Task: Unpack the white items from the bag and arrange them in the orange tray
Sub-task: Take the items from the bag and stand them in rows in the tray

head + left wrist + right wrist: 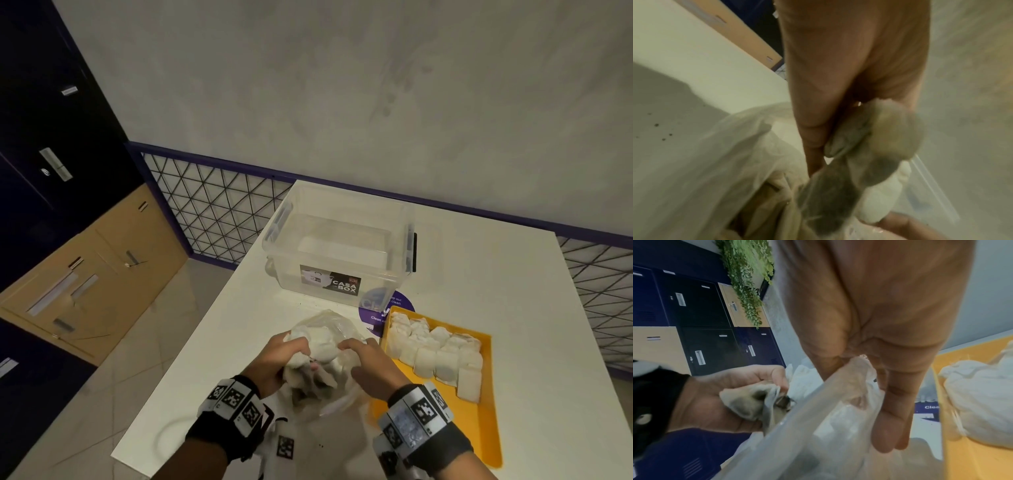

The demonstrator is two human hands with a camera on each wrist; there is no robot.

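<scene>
A clear plastic bag point(325, 346) with white pouches inside lies on the white table point(479, 274) in front of me. My left hand point(281, 359) grips a bunch of white pouches point(890, 146) at the bag's mouth, fingers curled round them point(748, 402). My right hand point(370, 363) pinches the bag's plastic rim point(849, 374) between thumb and fingers. To the right sits the orange tray point(479, 428), with several white pouches point(435, 349) lined up in rows in its far half. The near part of the tray is bare.
A clear lidded storage box point(342, 246) labelled CASA BOX stands behind the bag. A purple round sticker point(376, 315) lies on the table between box and tray. Lockers point(68, 171) stand at the left, beyond the table's left edge. A mesh railing point(219, 209) runs behind.
</scene>
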